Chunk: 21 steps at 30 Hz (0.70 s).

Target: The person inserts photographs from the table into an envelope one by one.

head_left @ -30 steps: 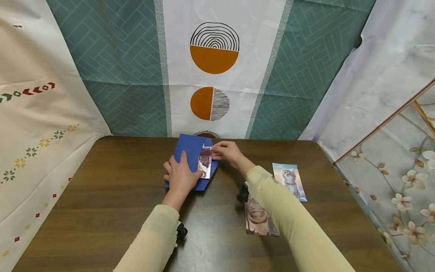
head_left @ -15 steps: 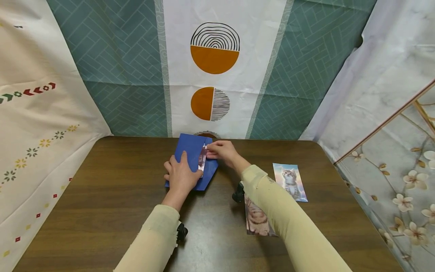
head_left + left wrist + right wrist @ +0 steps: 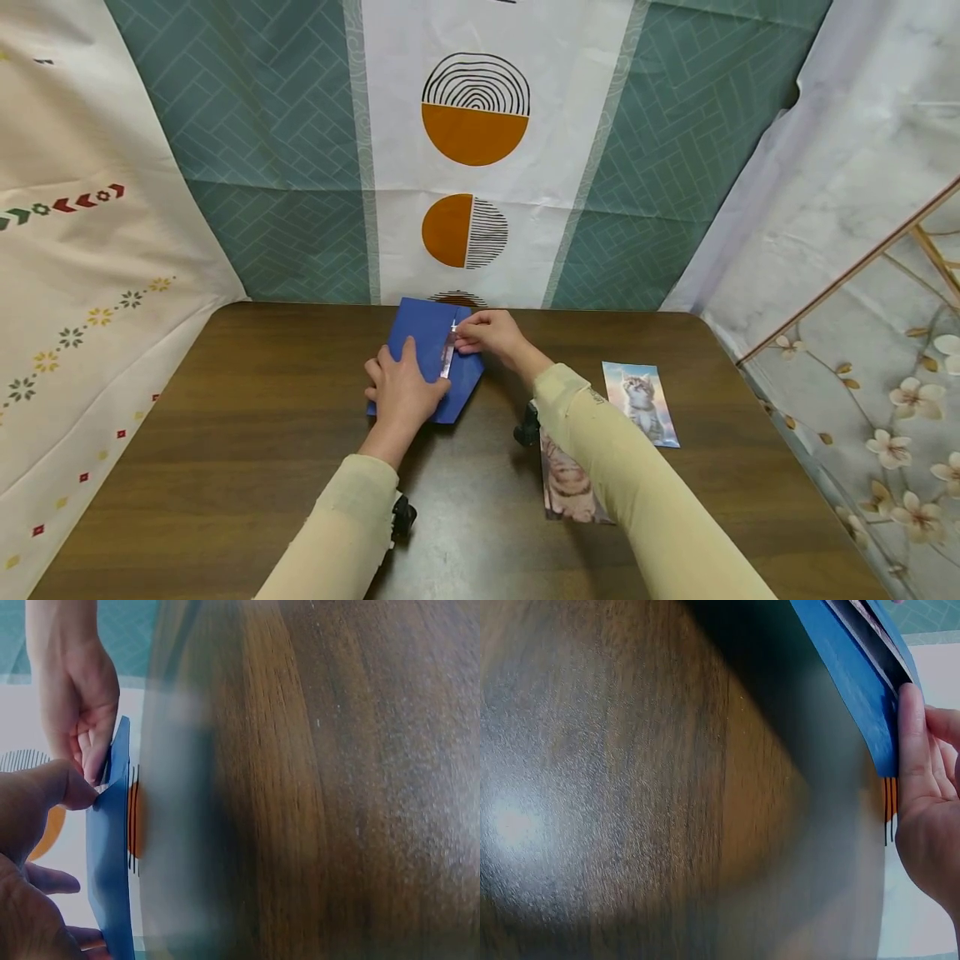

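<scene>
A blue envelope [image 3: 422,323] lies near the table's far edge, its pointed flap [image 3: 467,379] open toward the right. My left hand [image 3: 401,398] holds it, fingers spread over its front and left side, the thumb at the opening. With thumb and fingers my right hand [image 3: 495,335] pinches the outer edge of a photo [image 3: 447,357] that sits mostly inside. Only a narrow strip of the photo shows. In the right wrist view, the dark photo edge [image 3: 881,656] lies between the layers of the blue envelope [image 3: 855,682].
A kitten photo [image 3: 642,404] lies on the wooden table [image 3: 247,467] to the right. Another animal photo [image 3: 570,485], partly covered by the right sleeve [image 3: 645,492], is nearer. Patterned cloths [image 3: 300,167] hang behind the table and at both sides.
My right hand has moved left with the photo, which has slid deeper into the envelope; a much narrower strip shows. My left hand has stayed on the envelope.
</scene>
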Each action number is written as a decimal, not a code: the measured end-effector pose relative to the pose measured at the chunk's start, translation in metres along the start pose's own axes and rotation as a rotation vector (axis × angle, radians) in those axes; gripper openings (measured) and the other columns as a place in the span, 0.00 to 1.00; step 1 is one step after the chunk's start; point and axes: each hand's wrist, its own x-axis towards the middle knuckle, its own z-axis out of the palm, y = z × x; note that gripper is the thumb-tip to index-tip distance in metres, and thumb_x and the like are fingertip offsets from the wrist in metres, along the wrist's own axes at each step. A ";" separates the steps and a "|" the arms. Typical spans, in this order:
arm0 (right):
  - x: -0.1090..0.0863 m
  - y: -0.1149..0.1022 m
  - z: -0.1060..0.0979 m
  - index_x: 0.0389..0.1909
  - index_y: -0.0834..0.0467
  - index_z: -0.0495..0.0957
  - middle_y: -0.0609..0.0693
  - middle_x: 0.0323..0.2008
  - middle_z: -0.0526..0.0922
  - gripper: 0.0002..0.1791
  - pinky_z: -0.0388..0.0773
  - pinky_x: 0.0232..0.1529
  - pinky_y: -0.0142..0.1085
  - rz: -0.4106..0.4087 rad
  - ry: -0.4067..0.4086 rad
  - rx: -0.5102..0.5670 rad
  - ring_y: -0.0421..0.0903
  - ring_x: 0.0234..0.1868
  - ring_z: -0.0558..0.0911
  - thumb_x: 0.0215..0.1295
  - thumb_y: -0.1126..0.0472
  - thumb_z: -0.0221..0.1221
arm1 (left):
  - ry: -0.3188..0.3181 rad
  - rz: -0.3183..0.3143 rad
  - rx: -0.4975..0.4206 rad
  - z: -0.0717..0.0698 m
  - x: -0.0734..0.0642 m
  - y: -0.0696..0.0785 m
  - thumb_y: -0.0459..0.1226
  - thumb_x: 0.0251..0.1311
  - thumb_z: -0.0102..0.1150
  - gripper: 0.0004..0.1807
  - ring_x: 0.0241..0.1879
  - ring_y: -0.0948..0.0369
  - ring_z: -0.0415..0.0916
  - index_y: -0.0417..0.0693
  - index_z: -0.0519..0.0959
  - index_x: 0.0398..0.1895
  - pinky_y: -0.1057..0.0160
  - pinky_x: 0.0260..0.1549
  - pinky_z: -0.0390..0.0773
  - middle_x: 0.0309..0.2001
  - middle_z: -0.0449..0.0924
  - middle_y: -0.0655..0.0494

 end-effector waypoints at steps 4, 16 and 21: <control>0.001 0.001 0.003 0.49 0.77 0.82 0.56 0.33 0.89 0.10 0.88 0.35 0.34 0.003 0.020 0.033 0.42 0.28 0.90 0.76 0.73 0.61 | 0.008 0.000 -0.004 0.000 -0.001 0.001 0.50 0.61 0.76 0.53 0.75 0.29 0.47 0.44 0.59 0.84 0.21 0.61 0.63 0.79 0.50 0.26; -0.003 -0.003 0.004 0.50 0.76 0.83 0.58 0.34 0.90 0.10 0.88 0.38 0.37 0.013 0.046 0.136 0.45 0.31 0.91 0.75 0.72 0.62 | 0.014 0.006 -0.023 0.000 -0.002 0.001 0.50 0.61 0.75 0.53 0.75 0.29 0.46 0.42 0.60 0.84 0.20 0.61 0.62 0.78 0.51 0.26; -0.002 -0.002 0.004 0.52 0.76 0.83 0.59 0.36 0.90 0.11 0.89 0.40 0.38 0.013 0.061 0.151 0.45 0.32 0.91 0.76 0.71 0.61 | 0.024 0.006 -0.026 0.000 -0.002 0.002 0.49 0.61 0.76 0.52 0.75 0.29 0.47 0.42 0.61 0.83 0.20 0.61 0.63 0.78 0.52 0.26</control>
